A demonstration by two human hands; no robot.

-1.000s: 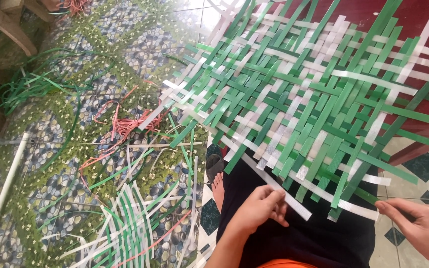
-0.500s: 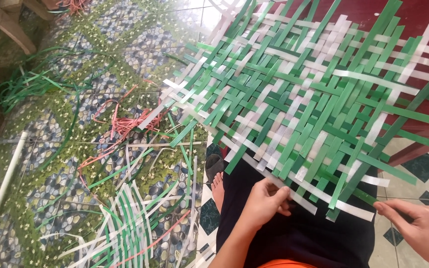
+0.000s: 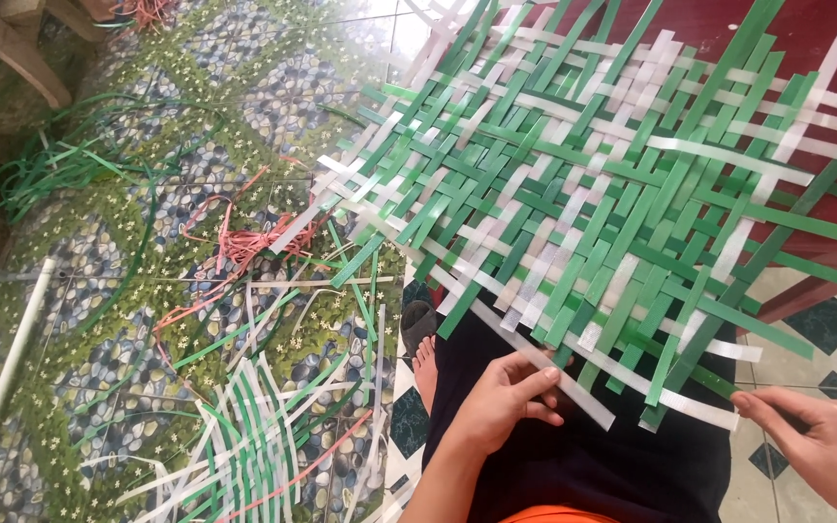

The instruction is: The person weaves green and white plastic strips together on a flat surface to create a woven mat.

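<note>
The mat (image 3: pixel 593 203), woven from green and white strips, fills the upper right of the frame and rests partly on a dark red table (image 3: pixel 825 58), with its lower edge over the person's lap. The left hand (image 3: pixel 501 402), at lower centre, has fingers curled around a white strip (image 3: pixel 544 363) that projects from the mat's lower edge; thumb and fingers are closed on it. The right hand (image 3: pixel 821 450), at the lower right corner, pinches the end of another white strip (image 3: pixel 699 407) between thumb and forefinger, with the other fingers loosely bent. Loose strips (image 3: pixel 254 436), green, white and pink, lie scattered on the patterned floor (image 3: pixel 99 291) at lower left. A bare foot (image 3: pixel 425 368) shows just left of the lap.
</note>
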